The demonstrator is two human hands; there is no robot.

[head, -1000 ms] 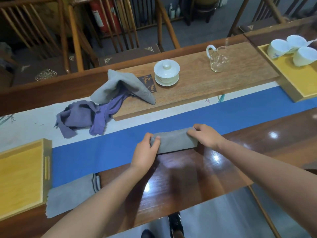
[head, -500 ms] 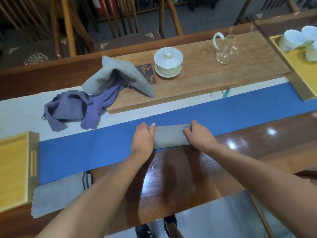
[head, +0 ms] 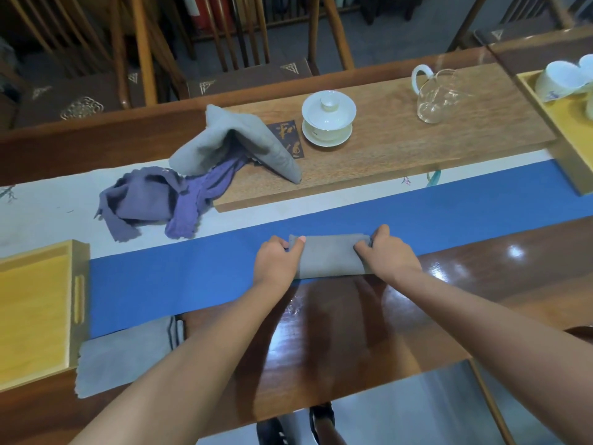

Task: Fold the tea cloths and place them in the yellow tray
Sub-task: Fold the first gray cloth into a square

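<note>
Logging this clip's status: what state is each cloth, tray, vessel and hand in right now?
grey cloth: folded, held at both ends
left hand: grips its left end
right hand: grips its right end
purple cloth: crumpled
draped grey cloth: unfolded
flat grey cloth: beside the tray
yellow tray: no cloth inside
gaiwan: lidded
glass pitcher: empty

Both bare forearms are reaching forward, converging slightly. The left hand point(head: 277, 263) is lying knuckles up, its thumb stretching rightward and pinching against the fingers. The right hand point(head: 390, 253) is mirroring it, fingers curling leftward and gripping, the wrist sitting low.
</note>
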